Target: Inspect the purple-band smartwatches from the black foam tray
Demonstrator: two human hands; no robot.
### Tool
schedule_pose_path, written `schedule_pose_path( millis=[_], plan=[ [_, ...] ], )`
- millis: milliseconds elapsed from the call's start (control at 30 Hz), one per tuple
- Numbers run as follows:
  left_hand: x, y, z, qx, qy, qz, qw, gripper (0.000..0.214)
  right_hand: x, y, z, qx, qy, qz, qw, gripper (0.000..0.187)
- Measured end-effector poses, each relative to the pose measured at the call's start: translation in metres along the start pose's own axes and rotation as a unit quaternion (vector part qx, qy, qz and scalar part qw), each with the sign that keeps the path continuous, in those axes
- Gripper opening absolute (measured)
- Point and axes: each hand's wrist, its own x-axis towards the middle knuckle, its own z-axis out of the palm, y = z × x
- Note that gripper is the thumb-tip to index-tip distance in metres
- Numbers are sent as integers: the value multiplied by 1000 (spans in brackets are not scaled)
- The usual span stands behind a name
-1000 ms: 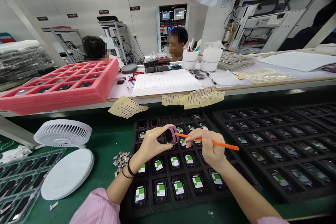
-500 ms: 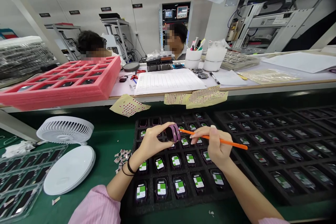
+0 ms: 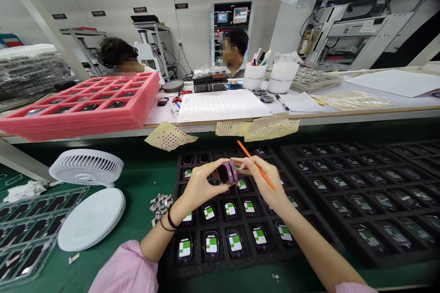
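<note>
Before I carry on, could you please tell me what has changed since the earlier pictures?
The right hand has moved left, in close to the purple watch. The orange stick has swung off the watch, its far end now pointing up and away; it was not let go. The left hand still holds the watch.

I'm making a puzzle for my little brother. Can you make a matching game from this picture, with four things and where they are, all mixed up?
Things:
1. orange stick
2. white fan
3. purple device
4. pens

Places:
A. standing in a white cup
B. between the thumb and fingers of the left hand
C. in the right hand
D. on the green table

Right pairs: 1-C, 2-D, 3-B, 4-A
</note>
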Motion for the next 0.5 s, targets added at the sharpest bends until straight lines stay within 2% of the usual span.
schedule_pose_path(
  millis=[100, 200, 333, 433, 500],
  plan=[
    [2, -1, 2, -54, 15, -70, 996, 48, 7, 6, 8, 76, -51, 104, 990, 32],
    [5, -4, 1, -160, 31, -149, 975, 54, 9, 6, 9, 109, -87, 115, 983, 35],
    [7, -4, 0, -263, 38, -212, 940, 57, 5, 3, 10, 54, -83, 50, 994, 41],
    [7, -5, 1, -297, 36, -220, 928, 53, 1, 3, 14, -28, -37, -51, 998, 39],
    [6, -5, 3, -311, 36, -227, 922, 52, -1, 3, 16, -107, 0, -138, 985, 39]
  ],
)
